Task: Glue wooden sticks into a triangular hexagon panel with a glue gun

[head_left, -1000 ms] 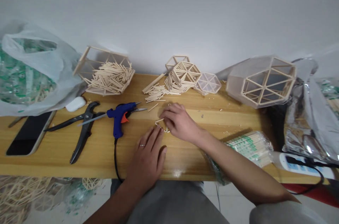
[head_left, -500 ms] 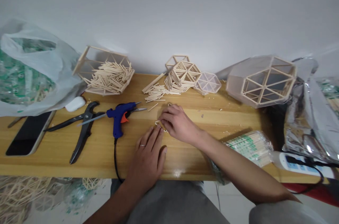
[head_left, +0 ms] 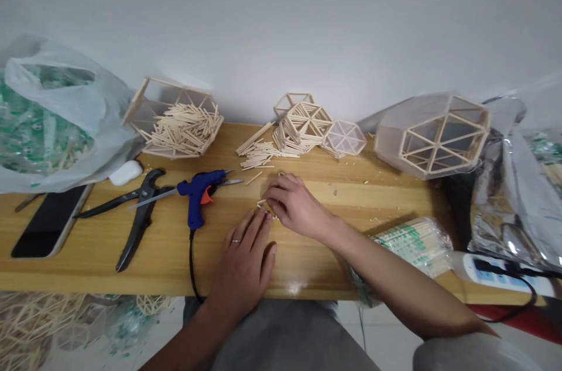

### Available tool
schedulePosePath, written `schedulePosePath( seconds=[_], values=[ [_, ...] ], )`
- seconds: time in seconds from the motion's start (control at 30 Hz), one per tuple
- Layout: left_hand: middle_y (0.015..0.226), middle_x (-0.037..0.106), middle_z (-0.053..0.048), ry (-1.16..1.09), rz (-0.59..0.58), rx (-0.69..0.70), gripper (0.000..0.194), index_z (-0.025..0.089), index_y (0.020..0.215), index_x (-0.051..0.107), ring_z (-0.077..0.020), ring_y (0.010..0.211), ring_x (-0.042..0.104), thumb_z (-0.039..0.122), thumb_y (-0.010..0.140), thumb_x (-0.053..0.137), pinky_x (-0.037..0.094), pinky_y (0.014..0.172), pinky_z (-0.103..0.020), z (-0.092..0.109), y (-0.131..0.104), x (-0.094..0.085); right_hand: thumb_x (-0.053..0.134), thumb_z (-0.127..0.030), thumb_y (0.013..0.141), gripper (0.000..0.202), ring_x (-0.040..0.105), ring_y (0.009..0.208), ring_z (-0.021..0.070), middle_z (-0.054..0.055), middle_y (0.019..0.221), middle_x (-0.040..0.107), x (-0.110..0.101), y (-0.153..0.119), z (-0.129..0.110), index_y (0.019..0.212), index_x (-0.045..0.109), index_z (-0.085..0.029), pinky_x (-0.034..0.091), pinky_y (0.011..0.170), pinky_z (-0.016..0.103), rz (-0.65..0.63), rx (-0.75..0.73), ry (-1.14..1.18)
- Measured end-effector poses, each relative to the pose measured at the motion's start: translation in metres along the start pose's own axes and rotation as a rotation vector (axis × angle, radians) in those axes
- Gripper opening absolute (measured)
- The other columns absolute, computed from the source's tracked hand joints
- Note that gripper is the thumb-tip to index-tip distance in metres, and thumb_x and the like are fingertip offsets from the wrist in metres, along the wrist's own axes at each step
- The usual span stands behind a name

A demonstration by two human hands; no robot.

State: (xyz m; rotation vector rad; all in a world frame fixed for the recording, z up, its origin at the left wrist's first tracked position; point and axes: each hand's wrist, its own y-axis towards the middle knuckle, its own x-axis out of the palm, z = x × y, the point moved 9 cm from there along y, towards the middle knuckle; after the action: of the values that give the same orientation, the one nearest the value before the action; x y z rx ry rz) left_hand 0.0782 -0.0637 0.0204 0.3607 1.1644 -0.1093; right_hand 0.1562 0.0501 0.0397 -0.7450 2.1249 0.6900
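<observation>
My left hand (head_left: pixel 246 254) lies flat on the wooden table, its fingertips touching the near side of a small frame of wooden sticks (head_left: pixel 260 202). Just beyond it, my right hand (head_left: pixel 296 204) curls its fingers down over the same frame, and most of the frame is hidden beneath them. Whatever the right fingertips pinch is too covered to make out. A blue hot glue gun (head_left: pixel 197 195) with an orange trigger rests left of my hands. Short cut sticks (head_left: pixel 263 153) lie in a loose pile beyond them, beside a stack of hexagonal stick frames (head_left: pixel 305 119).
Left are black-handled cutters (head_left: pixel 138 224), a phone (head_left: pixel 48 224), a white case (head_left: pixel 125 172), a plastic bag (head_left: pixel 88 102) and a stick-filled frame (head_left: pixel 180 125). Right are a covered lantern-like frame (head_left: pixel 434 137), packaged sticks (head_left: pixel 415 242) and a power strip (head_left: pixel 504 277). The glue gun's cord (head_left: pixel 192 268) crosses the front edge.
</observation>
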Motion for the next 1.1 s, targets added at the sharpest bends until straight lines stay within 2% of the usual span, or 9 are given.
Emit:
schedulePosePath(
  seconds=[0.13, 0.23, 0.27, 0.37, 0.43, 0.53, 0.67, 0.83, 1.1],
  values=[
    [0.146, 0.064, -0.016, -0.023, 0.119, -0.056, 0.048, 0.019, 0.148, 0.050, -0.0310, 0.137, 0.058, 0.025, 0.100, 0.055, 0.047, 0.112, -0.048, -0.019, -0.002, -0.030, 0.057, -0.012, 0.099, 0.020, 0.062, 0.101, 0.0259, 0.011, 0.105, 0.071, -0.013, -0.001, 0.005, 0.112, 0.071, -0.018, 0.050, 0.091, 0.042, 0.113, 0.012, 0.075],
    [0.111, 0.074, -0.015, 0.039, 0.280, -0.278, 0.022, 0.019, 0.113, 0.064, -0.0325, 0.109, 0.069, 0.035, 0.101, 0.055, 0.054, 0.097, -0.050, -0.065, -0.004, -0.067, 0.058, -0.012, 0.099, 0.018, 0.064, 0.101, 0.0252, 0.011, 0.105, 0.072, -0.024, -0.001, 0.013, 0.107, 0.071, -0.019, 0.052, 0.089, 0.041, 0.186, 0.048, 0.129],
    [0.102, 0.073, -0.015, 0.088, 0.287, -0.401, 0.023, 0.019, 0.105, 0.064, -0.0338, 0.102, 0.069, 0.040, 0.101, 0.053, 0.056, 0.090, -0.050, -0.085, -0.005, -0.076, 0.058, -0.011, 0.098, 0.017, 0.065, 0.101, 0.0249, 0.011, 0.104, 0.073, -0.026, -0.001, 0.016, 0.105, 0.071, -0.019, 0.052, 0.089, 0.040, 0.200, 0.065, 0.141],
    [0.094, 0.073, -0.013, 0.196, 0.170, -0.753, 0.040, 0.020, 0.097, 0.063, -0.0355, 0.088, 0.070, 0.059, 0.096, 0.054, 0.053, 0.070, -0.045, -0.137, -0.009, -0.088, 0.058, -0.009, 0.095, 0.018, 0.067, 0.099, 0.0241, 0.010, 0.101, 0.074, -0.029, 0.000, 0.023, 0.101, 0.072, -0.018, 0.053, 0.088, 0.039, 0.226, 0.101, 0.164],
    [0.090, 0.075, -0.012, 0.179, 0.017, -0.858, 0.047, 0.022, 0.094, 0.065, -0.0369, 0.087, 0.071, 0.067, 0.094, 0.052, 0.050, 0.066, -0.043, -0.155, -0.007, -0.081, 0.058, -0.006, 0.092, 0.021, 0.068, 0.096, 0.0237, 0.010, 0.100, 0.075, -0.031, 0.001, 0.028, 0.101, 0.073, -0.017, 0.054, 0.087, 0.038, 0.251, 0.124, 0.173],
    [0.091, 0.077, -0.011, 0.138, -0.141, -0.914, 0.050, 0.024, 0.092, 0.068, -0.0385, 0.092, 0.072, 0.070, 0.094, 0.048, 0.048, 0.070, -0.042, -0.165, -0.003, -0.068, 0.053, 0.002, 0.085, 0.033, 0.068, 0.090, 0.0219, 0.009, 0.097, 0.075, -0.036, 0.002, 0.036, 0.102, 0.075, -0.016, 0.054, 0.084, 0.035, 0.286, 0.170, 0.187],
    [0.097, 0.079, -0.014, 0.108, -0.166, -0.919, 0.050, 0.023, 0.100, 0.069, -0.0403, 0.098, 0.073, 0.066, 0.093, 0.046, 0.048, 0.074, -0.043, -0.169, 0.000, -0.061, 0.047, 0.008, 0.079, 0.044, 0.069, 0.087, 0.0198, 0.007, 0.095, 0.076, -0.045, 0.005, 0.036, 0.102, 0.076, -0.016, 0.053, 0.081, 0.031, 0.269, 0.210, 0.194],
    [0.094, 0.079, -0.014, -0.032, -0.004, -0.905, 0.049, 0.023, 0.095, 0.067, -0.0397, 0.097, 0.073, 0.068, 0.087, 0.049, 0.049, 0.076, -0.042, -0.177, -0.005, -0.065, 0.058, 0.003, 0.085, 0.029, 0.068, 0.089, 0.0205, 0.007, 0.096, 0.077, -0.040, 0.016, 0.024, 0.097, 0.075, -0.016, 0.052, 0.083, 0.032, 0.108, 0.191, 0.166],
    [0.080, 0.076, -0.008, -0.297, 0.213, -0.848, 0.045, 0.024, 0.081, 0.065, -0.0321, 0.082, 0.071, 0.068, 0.083, 0.058, 0.047, 0.070, -0.038, -0.185, -0.009, -0.073, 0.059, -0.011, 0.101, 0.017, 0.062, 0.097, 0.0224, 0.011, 0.103, 0.071, 0.001, 0.051, -0.004, 0.108, 0.074, -0.015, 0.048, 0.088, 0.033, -0.090, -0.062, -0.169]
  ],
)
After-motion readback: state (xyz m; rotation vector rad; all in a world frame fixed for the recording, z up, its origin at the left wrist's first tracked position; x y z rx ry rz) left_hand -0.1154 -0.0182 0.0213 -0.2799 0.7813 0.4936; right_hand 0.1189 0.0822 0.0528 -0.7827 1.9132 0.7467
